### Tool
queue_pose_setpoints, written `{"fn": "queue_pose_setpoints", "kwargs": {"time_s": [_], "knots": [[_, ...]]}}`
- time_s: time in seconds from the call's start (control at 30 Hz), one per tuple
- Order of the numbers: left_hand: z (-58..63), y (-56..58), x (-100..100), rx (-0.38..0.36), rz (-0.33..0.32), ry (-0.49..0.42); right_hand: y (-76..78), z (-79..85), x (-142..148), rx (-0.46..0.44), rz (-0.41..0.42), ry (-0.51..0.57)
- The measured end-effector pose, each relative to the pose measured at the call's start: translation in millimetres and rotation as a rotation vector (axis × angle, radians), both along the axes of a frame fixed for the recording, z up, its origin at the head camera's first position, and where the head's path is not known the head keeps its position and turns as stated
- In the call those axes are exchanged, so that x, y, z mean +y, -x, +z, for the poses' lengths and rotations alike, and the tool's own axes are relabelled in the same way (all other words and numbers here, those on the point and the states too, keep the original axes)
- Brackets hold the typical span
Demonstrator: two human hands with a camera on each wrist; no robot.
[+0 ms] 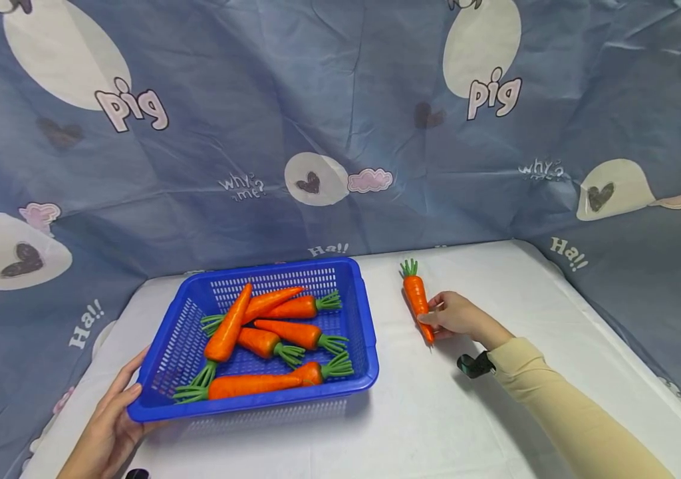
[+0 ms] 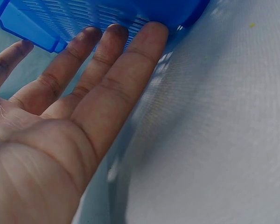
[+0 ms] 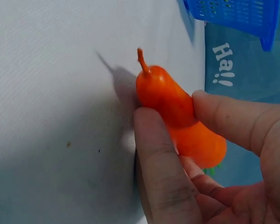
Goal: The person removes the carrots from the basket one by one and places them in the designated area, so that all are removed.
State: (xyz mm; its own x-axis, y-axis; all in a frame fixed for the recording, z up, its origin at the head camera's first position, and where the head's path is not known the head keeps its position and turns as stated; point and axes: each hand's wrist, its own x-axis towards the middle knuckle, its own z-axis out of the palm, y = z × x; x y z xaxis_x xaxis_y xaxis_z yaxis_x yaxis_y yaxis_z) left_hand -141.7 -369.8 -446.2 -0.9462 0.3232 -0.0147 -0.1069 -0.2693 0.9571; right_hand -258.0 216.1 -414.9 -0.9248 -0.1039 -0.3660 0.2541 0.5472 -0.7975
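My right hand (image 1: pixel 451 315) pinches a carrot (image 1: pixel 415 296) near its pointed end, thumb on one side and fingers on the other. That carrot is on the white tabletop, green stalks towards the back; in the right wrist view its thin root tip (image 3: pixel 141 60) faces the camera. At the left, a blue plastic basket (image 1: pixel 369 332) with slotted walls holds several orange carrots (image 1: pixel 229 329) pointing various ways. My left hand (image 1: pixel 112 416) is at its near left corner. In the left wrist view, the straight fingers (image 2: pixel 123 84) touch the basket's slotted outside.
White cloth (image 1: pixel 430 419) covers the table. Behind and at both sides hangs a blue-grey printed curtain (image 1: pixel 340 120) with white shapes and lettering. A small black device (image 1: pixel 475 364) sits at my right wrist, under the beige sleeve (image 1: pixel 568 406).
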Motion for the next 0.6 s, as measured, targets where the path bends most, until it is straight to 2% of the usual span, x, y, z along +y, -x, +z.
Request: {"fn": "queue_pose_setpoints", "kwargs": {"time_s": [0.13, 0.4, 0.6], "knots": [[-0.7, -0.5, 0.3, 0.013, -0.022, -0.038, -0.8, 2.3, -2.1, -0.002, 0.018, 0.005], [0.5, -1.7, 1.2, 0.007, 0.008, 0.027, 0.3, 2.5, -5.5, -0.017, 0.025, 0.015], [1.2, -2.2, 1.4, 0.01, 0.012, 0.038, 0.0, 4.2, -7.4, -0.013, 0.044, 0.005]]}}
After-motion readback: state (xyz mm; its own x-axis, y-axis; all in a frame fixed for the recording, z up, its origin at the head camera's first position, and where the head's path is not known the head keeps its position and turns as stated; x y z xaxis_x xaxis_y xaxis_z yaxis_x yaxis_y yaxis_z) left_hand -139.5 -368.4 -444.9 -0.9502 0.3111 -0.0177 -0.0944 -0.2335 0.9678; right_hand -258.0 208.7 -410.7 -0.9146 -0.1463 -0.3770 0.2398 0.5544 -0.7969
